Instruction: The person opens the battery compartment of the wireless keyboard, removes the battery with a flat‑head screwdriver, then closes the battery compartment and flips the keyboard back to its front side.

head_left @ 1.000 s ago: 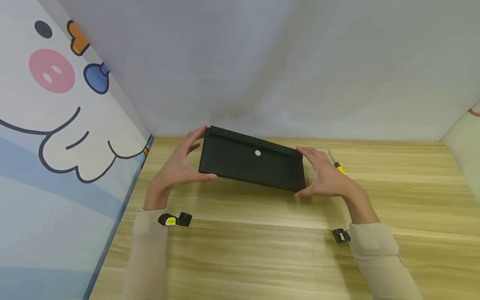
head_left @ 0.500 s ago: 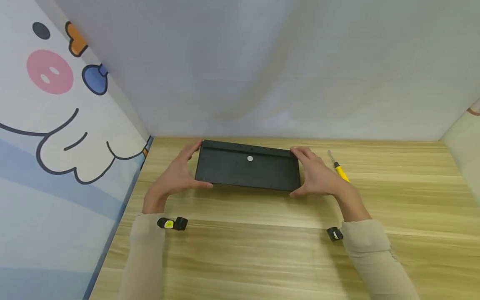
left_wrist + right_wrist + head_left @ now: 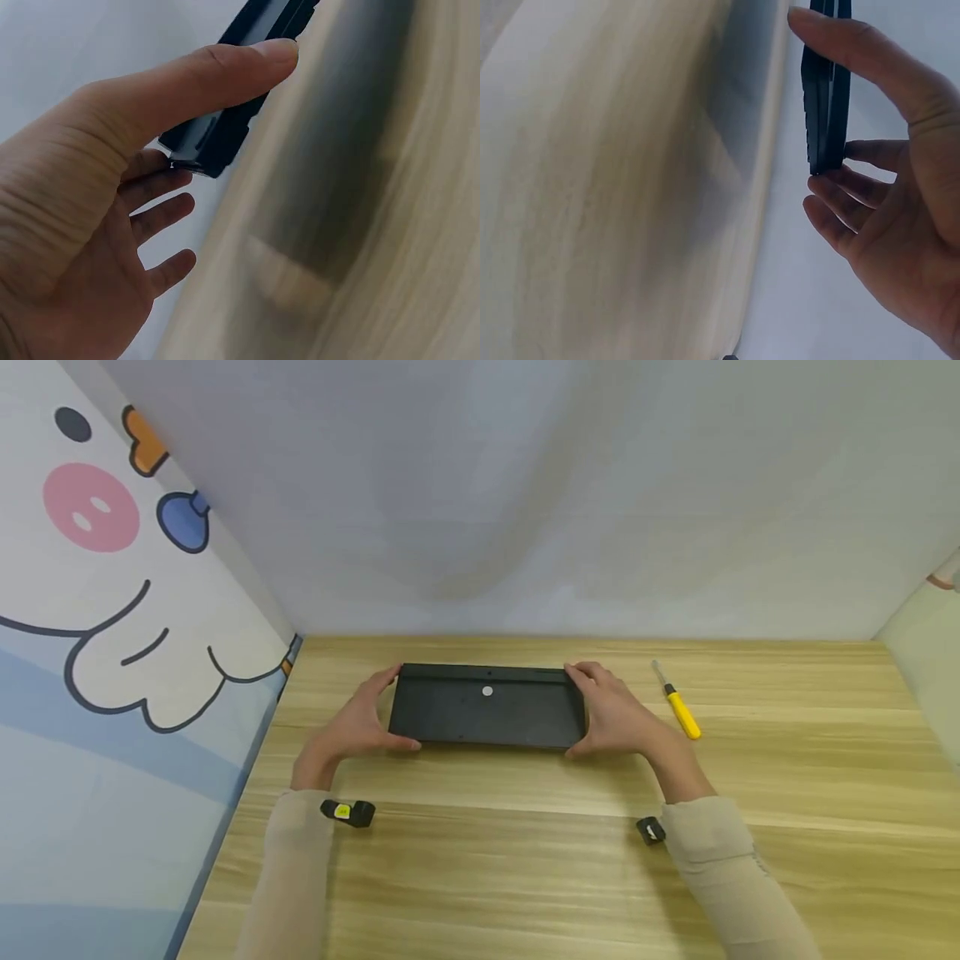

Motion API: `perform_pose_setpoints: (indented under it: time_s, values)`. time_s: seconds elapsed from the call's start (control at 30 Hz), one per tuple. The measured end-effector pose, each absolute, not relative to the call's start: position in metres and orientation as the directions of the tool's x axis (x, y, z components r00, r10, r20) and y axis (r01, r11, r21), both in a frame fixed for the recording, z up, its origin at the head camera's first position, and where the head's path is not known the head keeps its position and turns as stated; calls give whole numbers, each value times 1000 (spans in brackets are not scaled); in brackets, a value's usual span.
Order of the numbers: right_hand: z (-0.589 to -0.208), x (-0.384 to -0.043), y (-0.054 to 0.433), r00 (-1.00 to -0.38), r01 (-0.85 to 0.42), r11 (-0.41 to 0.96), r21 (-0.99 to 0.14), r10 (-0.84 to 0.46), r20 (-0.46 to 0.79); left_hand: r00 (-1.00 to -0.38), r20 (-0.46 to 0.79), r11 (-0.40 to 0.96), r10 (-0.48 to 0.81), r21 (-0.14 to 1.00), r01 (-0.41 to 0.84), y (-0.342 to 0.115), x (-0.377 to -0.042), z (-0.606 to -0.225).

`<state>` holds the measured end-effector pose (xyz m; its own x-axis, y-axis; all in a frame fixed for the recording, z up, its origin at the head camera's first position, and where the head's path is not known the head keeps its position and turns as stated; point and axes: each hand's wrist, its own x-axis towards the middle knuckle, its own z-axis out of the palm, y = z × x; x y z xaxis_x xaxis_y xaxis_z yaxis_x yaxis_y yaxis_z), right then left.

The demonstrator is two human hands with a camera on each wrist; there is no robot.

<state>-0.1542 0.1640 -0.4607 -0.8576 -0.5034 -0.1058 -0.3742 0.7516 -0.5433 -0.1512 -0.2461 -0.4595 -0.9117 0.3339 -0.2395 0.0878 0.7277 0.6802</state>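
A black keyboard [image 3: 487,718] is held level between both hands, its underside up with a small round white sticker and a raised ridge along the far edge. My left hand [image 3: 356,720] grips its left end, thumb over the near edge and fingers at the far corner. At the right end, my right hand [image 3: 613,717] grips it the same way. Both wrist views show the keyboard [image 3: 206,146] raised over the table, with key edges along its lower side. Its dark shadow falls on the wood in the right wrist view, where the keyboard [image 3: 829,112] is seen end-on.
A yellow-handled screwdriver [image 3: 681,710] lies on the wooden table [image 3: 480,877], right of the right hand. Behind the table rises a pale wall [image 3: 480,510]. A cartoon-printed panel [image 3: 97,685] borders the left side.
Both hands have lowered the keyboard and levelled it from its tilt, bringing it slightly left and nearer. The right arm has shifted left, so the whole screwdriver shows.
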Motion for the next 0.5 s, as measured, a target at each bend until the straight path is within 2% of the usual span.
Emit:
perform_pose_setpoints:
  time_s: [0.27, 0.5]
  values:
    - [-469, -151, 152, -856, -369, 781, -504, -497, -145, -903, -284, 748, 323, 661, 59, -253, -151, -480]
    - [-470, -148, 148, -860, -350, 796, -494, -482, -166, -905, -256, 789, 339, 601, 126, -254, -152, -487]
